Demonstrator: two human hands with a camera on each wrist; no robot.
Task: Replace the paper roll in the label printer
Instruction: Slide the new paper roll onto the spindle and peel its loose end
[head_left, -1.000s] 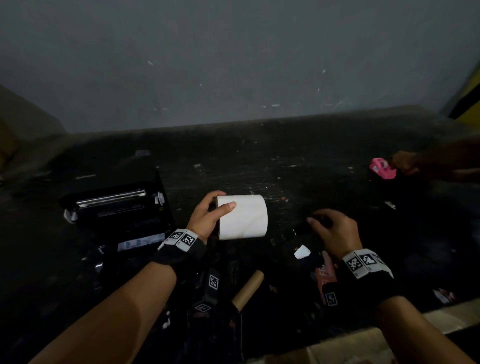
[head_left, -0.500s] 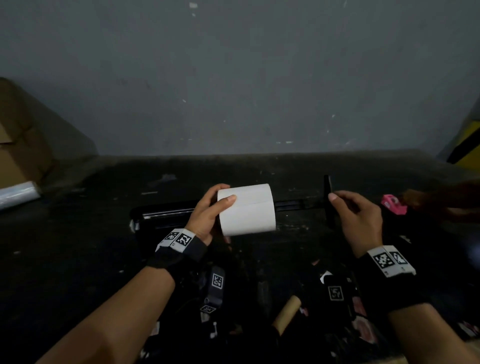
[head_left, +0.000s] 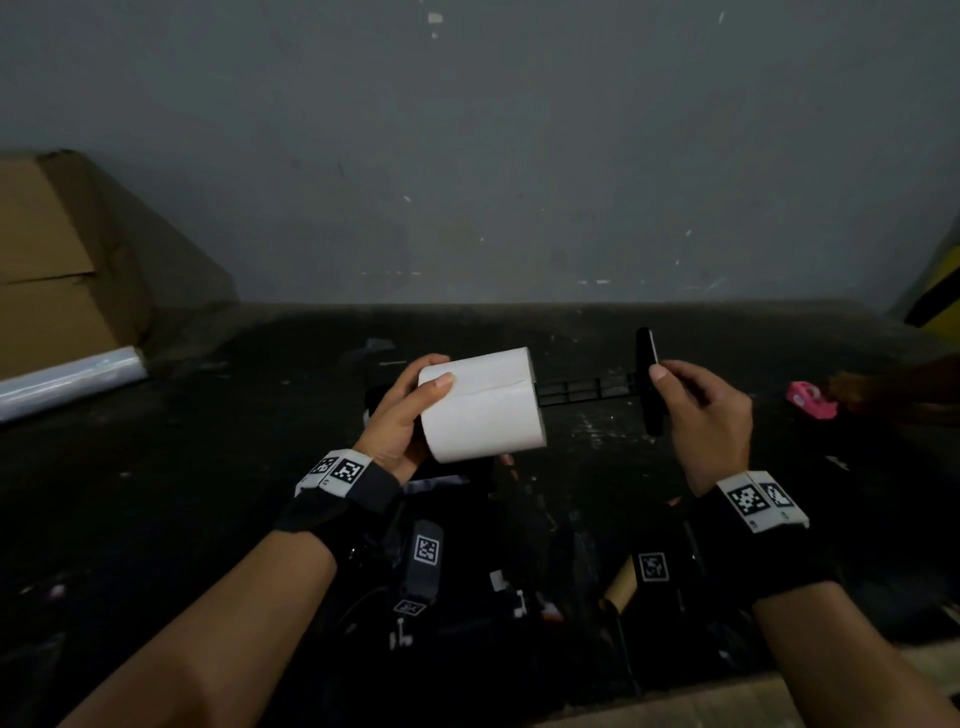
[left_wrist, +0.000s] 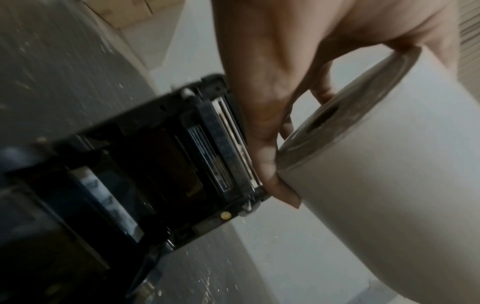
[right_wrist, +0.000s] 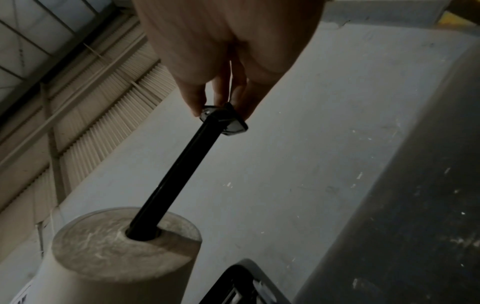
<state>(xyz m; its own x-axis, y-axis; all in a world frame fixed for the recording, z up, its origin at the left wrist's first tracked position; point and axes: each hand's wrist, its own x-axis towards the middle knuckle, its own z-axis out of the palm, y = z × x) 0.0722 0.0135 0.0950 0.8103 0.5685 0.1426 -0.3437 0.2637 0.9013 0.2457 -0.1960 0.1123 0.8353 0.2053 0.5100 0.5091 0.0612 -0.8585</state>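
My left hand (head_left: 410, 410) grips a white paper roll (head_left: 483, 405) in the air above the dark bench, thumb on its top, fingers at its left end (left_wrist: 322, 96). My right hand (head_left: 696, 405) pinches the flat end plate of a black spindle (head_left: 587, 387), whose rod enters the roll's core from the right (right_wrist: 145, 230). The black label printer (left_wrist: 161, 170) stands open behind and below my left hand, mostly hidden by hand and roll in the head view. A bare brown cardboard core (head_left: 621, 587) lies near the front edge.
A cardboard box (head_left: 57, 265) and a clear film roll (head_left: 67, 382) stand at the far left. A pink object (head_left: 810, 400) lies at the right beside another person's hand (head_left: 872, 389). Grey wall behind; dark straps and clutter (head_left: 426, 566) in front.
My right hand picked the spindle up from the bench and brought it to the roll; its rod now sits inside the core. Both hands rose, and the head view tilted up.
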